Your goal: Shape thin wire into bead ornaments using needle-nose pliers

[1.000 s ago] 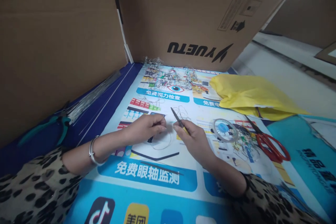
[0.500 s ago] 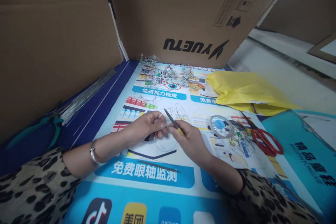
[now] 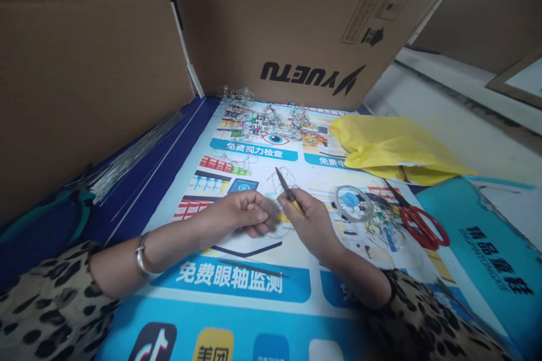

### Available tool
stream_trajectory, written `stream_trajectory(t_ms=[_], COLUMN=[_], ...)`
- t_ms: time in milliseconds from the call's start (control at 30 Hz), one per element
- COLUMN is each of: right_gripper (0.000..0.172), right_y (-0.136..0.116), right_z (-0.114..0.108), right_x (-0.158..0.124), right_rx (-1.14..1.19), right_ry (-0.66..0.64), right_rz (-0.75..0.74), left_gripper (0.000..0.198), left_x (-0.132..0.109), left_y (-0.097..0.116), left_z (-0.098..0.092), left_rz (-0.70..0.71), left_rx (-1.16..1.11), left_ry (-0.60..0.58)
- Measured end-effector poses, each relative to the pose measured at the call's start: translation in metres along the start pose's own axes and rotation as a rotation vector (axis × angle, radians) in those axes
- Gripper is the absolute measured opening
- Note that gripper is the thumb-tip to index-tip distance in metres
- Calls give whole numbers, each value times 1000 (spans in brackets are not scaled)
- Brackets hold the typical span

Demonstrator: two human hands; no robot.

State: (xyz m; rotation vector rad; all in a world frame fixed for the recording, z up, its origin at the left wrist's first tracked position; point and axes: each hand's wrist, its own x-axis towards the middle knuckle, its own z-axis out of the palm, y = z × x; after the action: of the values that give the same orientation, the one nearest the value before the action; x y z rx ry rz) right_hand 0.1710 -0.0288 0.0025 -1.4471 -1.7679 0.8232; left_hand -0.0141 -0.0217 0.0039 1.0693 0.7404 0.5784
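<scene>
My left hand is closed in a pinch over the printed sheet. A thin wire seems to run from its fingertips, faint and partly blurred. Close to its right, my right hand grips a slim dark pointed tool with a yellow handle, tip upward and to the left. The tool's exact kind is hard to make out. The two hands are apart, with a small gap between the fingertips. Beyond the tool, a loose loop of fine wire lies on the sheet.
Tangled wire and beads lie at the back before a cardboard box. On the left are straight wires and teal-handled pliers. A clear spool, red scissors and a yellow bag sit right.
My hands have moved apart slightly. The pointed tool has shifted right and stands a little steeper, away from the left fingertips. The whole view has shifted slightly.
</scene>
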Motion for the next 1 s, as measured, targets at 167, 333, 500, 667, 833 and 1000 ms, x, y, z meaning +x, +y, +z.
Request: stream_trajectory(t_ms=[167,333,500,667,833,1000], right_gripper=[16,16,17,16,14,11], right_y=[-2,1,4,7,14,20], right_z=[-2,-2,-4,-5,-3,-3], right_x=[-1,-1,-1,-2,-2,-1], right_rx=[18,18,-31,-85,-148,-187], right_ry=[38,61,42,35,60,97], right_rz=[23,28,11,3,-88,-167], left_gripper=[17,18,17,19,19,20], left_x=[-5,-7,-6,-5,-9,-10], left_y=[-2,-6,-6,-1,-2,-1], left_z=[10,14,12,4,-3,-6], left_rz=[-78,-55,56,146,328,389], left_rx=[27,-23,7,278,743,855], left_ry=[55,95,311,463,482,476])
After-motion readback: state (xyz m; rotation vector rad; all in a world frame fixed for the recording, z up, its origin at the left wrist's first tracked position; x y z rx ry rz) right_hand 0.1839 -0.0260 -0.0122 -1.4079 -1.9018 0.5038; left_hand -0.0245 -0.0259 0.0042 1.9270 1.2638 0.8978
